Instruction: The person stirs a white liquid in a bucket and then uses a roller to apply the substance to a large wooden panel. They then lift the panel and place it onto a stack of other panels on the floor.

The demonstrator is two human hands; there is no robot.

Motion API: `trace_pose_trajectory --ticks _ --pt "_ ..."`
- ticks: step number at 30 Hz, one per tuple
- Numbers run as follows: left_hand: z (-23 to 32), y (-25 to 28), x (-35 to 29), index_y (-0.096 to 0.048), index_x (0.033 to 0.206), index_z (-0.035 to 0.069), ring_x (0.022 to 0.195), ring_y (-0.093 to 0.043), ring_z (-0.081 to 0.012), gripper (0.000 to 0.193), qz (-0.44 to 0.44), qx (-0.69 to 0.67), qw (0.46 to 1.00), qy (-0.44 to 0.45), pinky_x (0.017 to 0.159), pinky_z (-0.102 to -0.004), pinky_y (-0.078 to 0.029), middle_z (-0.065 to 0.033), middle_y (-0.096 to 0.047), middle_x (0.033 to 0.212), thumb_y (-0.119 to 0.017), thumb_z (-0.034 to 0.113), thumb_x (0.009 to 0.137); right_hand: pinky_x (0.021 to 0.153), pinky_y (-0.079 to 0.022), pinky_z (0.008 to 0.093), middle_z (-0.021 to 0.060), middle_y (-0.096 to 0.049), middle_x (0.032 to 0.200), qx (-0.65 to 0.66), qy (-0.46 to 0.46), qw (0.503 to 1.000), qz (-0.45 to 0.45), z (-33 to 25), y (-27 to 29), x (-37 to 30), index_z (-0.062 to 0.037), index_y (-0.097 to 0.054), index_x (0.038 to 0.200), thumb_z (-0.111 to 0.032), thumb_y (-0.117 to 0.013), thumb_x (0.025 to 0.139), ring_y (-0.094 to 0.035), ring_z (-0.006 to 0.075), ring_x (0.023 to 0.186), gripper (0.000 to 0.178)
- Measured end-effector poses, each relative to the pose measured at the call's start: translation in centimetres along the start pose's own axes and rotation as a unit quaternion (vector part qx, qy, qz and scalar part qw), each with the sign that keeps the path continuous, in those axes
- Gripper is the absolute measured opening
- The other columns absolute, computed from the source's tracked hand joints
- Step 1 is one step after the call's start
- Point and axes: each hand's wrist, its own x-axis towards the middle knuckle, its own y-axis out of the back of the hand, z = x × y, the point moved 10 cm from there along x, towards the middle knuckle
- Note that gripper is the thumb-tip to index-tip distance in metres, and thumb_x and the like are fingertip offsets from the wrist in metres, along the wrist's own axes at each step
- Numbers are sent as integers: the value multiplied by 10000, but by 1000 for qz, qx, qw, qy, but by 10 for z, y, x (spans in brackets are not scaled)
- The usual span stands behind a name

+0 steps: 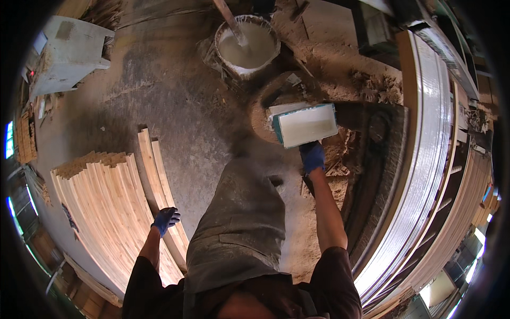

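My right hand (313, 158), in a blue glove, grips the near edge of a rectangular tray (307, 125) at right of centre. The tray has a teal outer side and a pale, whitish inside; its far end lies over a light block or board. The tray hides part of my right fingers. My left hand (166, 219), also gloved in blue, hangs above the long loose boards (152, 161) on the left. It holds nothing, and its fingers are loosely bent and slightly apart.
A round bucket (247, 48) of whitish liquid stands ahead, a wooden stick (230, 21) leaning in it. Stacked planks (103, 196) lie at left. Silvery-wrapped long pieces (431, 138) run along the right. A grey box-like object (69, 53) stands far left. Sawdust (340, 58) covers the floor ahead right.
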Motion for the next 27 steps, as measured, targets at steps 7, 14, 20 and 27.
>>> trace_pose_trajectory --ticks 7,14,20,27 --pt "34 -31 16 -593 1169 113 886 -657 -214 432 -63 12 997 -33 801 -372 -493 -82 -675 1046 -534 468 929 766 -512 465 185 -661 1016 -184 -27 981 -61 5 -36 19 -72 -648 1006 -338 -500 897 -628 379 915 324" --pt "86 -56 28 -587 1195 124 851 -665 -195 363 -71 5 997 -16 780 -334 -480 -92 -690 1026 -523 365 931 765 -521 460 191 -667 954 -213 -38 966 -138 -21 -29 18 -69 -675 937 -243 -556 851 -647 358 872 228" --pt "151 -78 12 -582 1197 118 763 -669 -233 383 -115 88 987 -64 628 -319 -509 -121 -684 997 -593 350 893 799 -527 453 186 -666 1026 -95 -62 992 -54 -15 -4 1 -64 -663 998 -282 -580 815 -639 377 935 296" --pt "228 -157 29 -561 1220 119 761 -659 -254 344 -308 350 835 -293 595 -354 -491 -116 -686 1028 -488 330 959 829 -507 439 184 -647 1079 -1 -186 970 -159 -108 198 -165 -83 -632 1086 -369 -526 879 -631 349 983 368"
